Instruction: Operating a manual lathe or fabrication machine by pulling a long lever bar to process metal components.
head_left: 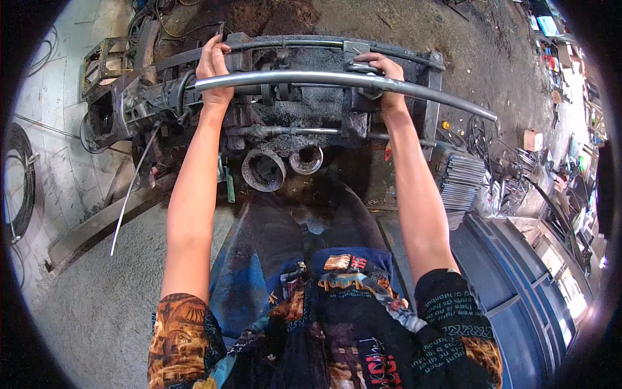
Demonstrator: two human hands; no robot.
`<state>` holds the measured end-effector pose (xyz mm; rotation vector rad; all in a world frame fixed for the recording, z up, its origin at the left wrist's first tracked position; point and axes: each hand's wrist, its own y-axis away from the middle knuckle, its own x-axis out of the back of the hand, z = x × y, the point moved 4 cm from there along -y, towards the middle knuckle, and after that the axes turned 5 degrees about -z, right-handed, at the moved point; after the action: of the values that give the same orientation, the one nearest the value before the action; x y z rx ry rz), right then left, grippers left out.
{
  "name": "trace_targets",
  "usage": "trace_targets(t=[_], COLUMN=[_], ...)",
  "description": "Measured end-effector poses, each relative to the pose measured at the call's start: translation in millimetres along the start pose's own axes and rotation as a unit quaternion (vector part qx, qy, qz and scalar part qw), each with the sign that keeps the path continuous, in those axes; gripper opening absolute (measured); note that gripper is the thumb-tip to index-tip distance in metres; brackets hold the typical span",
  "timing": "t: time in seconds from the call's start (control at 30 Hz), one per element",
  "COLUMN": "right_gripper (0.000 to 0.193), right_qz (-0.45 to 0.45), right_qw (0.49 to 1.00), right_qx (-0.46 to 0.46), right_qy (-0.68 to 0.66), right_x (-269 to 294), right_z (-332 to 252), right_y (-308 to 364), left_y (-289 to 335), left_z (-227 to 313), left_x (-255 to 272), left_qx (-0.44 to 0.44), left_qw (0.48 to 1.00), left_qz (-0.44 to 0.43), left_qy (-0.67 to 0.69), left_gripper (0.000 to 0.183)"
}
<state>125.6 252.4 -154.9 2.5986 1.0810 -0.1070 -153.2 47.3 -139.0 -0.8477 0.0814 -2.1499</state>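
Observation:
A long bright metal bar [304, 77], maybe a tube, runs across the machine and passes over both my hands, its left end near my left wrist. My left hand [215, 65] reaches beneath it with fingers curled at the machine's far rail, close to a small upright lever [220, 29]. What those fingers hold is hidden. My right hand [387, 72] is bent around a dark metal piece beside the sliding block [356, 48]; the bar covers part of the palm. Under my arms lies the grimy machine [311, 104], with rails and a bright rod [314, 131].
Two round metal collars [264, 170] sit at the machine's near side, next to a green-handled tool [230, 185]. A thin rod [135, 188] slants out at left. A ribbed motor [462, 172] and cables stand at right, near a blue metal frame [492, 272]. Coiled cable [23, 181] lies far left.

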Motion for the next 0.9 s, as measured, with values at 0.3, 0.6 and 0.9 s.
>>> trace_targets(t=[0.3,0.6,0.9], right_gripper=[0.036,0.031,0.037], right_qz=[0.006,0.01,-0.014], right_qw=[0.999,0.999,0.999], right_qx=[-0.017,0.019,0.003], right_qy=[-0.037,-0.04,0.04], right_x=[-2.6,-3.4,-5.4], right_z=[4.4,4.2,1.4], right_y=[-1.9,-3.6,-2.6], left_y=[0.5,1.2,2.2], left_z=[1.1,1.1,-2.2], left_x=[1.7,-2.5,-3.0], left_qx=[-0.014,0.031,0.051], left_qw=[1.0,0.998,0.997], left_qz=[-0.005,0.001,-0.01], left_qy=[-0.004,0.051,0.062], left_gripper=[0.043,0.052,0.058])
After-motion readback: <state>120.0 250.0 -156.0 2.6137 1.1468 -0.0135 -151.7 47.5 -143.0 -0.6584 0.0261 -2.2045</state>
